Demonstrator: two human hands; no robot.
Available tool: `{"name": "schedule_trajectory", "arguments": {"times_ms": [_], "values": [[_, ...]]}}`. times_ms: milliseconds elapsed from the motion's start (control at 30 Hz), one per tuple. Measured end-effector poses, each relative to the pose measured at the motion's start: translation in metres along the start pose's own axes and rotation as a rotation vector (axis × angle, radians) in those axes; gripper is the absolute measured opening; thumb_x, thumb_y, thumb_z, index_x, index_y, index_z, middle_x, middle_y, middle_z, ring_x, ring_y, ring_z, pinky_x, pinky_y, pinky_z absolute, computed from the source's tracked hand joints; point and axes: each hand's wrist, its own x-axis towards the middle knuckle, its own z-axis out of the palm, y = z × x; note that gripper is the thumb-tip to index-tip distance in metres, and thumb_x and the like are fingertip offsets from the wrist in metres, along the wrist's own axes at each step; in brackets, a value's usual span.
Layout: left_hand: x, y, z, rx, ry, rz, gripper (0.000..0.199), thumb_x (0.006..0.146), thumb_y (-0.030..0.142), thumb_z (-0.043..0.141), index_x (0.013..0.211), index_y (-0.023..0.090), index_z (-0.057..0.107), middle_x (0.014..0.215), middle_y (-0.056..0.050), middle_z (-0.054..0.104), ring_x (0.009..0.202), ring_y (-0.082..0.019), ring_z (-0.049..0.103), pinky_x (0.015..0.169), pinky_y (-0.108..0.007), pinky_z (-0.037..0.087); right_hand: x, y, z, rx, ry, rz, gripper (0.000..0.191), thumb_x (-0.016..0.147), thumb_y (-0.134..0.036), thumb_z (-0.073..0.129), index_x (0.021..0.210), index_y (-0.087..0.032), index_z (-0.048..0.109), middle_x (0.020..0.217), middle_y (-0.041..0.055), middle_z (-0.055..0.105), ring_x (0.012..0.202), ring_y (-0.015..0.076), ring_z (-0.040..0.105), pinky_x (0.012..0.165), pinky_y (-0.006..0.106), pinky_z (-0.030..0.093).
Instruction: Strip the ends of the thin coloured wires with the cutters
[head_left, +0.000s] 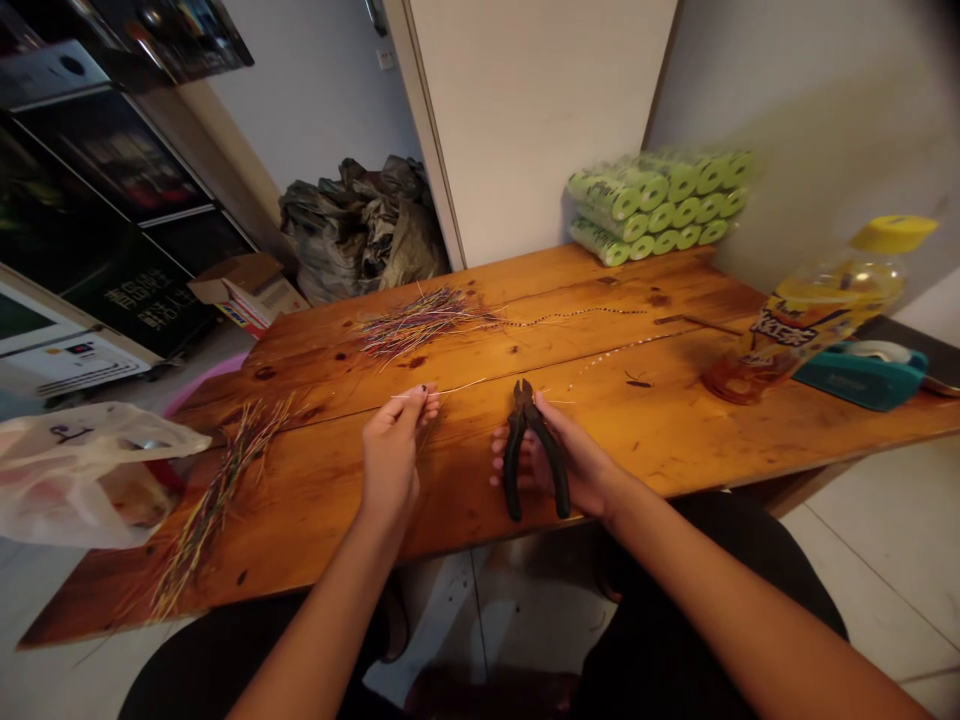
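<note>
The left hand (391, 450) pinches a thin wire (459, 387) between its fingertips, the wire running nearly level above the bench (645, 430), its far end pointing right toward the pliers (514, 465). The right hand (574, 450) grips the black-handled pliers, long axis upright, nose pointing away, handles toward the person. Coloured wires (416, 322) lie beyond.

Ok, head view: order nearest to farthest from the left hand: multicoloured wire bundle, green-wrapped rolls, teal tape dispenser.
Left hand:
1. Multicoloured wire bundle, ahead on table
2. Green-wrapped rolls, far right corner
3. Teal tape dispenser, right table end
</note>
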Motion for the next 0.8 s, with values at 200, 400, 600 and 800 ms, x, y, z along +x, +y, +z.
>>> {"name": "schedule_trajectory", "arguments": {"times_ms": [200,400,600,800], "values": [[-0.003,-0.002,0.003,0.014,-0.010,0.044,0.018,0.066,0.028,0.069,0.074,0.012,0.069,0.079,-0.004,0.069,0.067,-0.008,0.059,0.069,-0.021,0.047,-0.002,0.011,0.011,-0.319,0.097,-0.035,0.053,0.087,-0.061,0.038,0.074,-0.015,0.061,0.068,0.0051,0.063,0.057,0.0139,0.059,0.059,0.027,0.051],[-0.006,-0.010,0.008,0.059,-0.020,0.071,0.014,0.069,0.027,0.068,0.075,0.014,0.070,0.081,-0.004,0.070,0.070,-0.010,0.061,0.074,-0.025,0.049,0.001,0.019,0.016,-0.535,0.153,-0.120,0.046,0.082,-0.061,0.047,0.071,-0.017,0.056,0.062,0.0021,0.061,0.053,0.0120,0.056,0.052,0.024,0.045],[-0.011,-0.014,0.016,0.068,-0.040,0.087,0.014,0.070,0.028,0.067,0.075,0.015,0.071,0.080,-0.003,0.071,0.070,-0.010,0.062,0.073,-0.025,0.049,-0.001,0.017,0.016,-0.657,0.111,-0.167,0.050,0.081,-0.065,0.045,0.074,-0.017,0.054,0.065,0.0028,0.061,0.055,0.0118,0.055,0.054,0.025,0.044],[-0.016,-0.017,0.022,0.095,-0.066,0.101,0.014,0.073,0.028,0.064,0.076,0.016,0.071,0.085,-0.004,0.072,0.075,-0.012,0.064,0.077,-0.027,0.049,-0.004,0.016,0.019,-0.725,0.094,-0.196,0.051,0.084,-0.064,0.040,0.070,-0.017,0.055,0.065,0.0042,0.061,0.054,0.0130,0.055,0.053,0.026,0.044]]}}
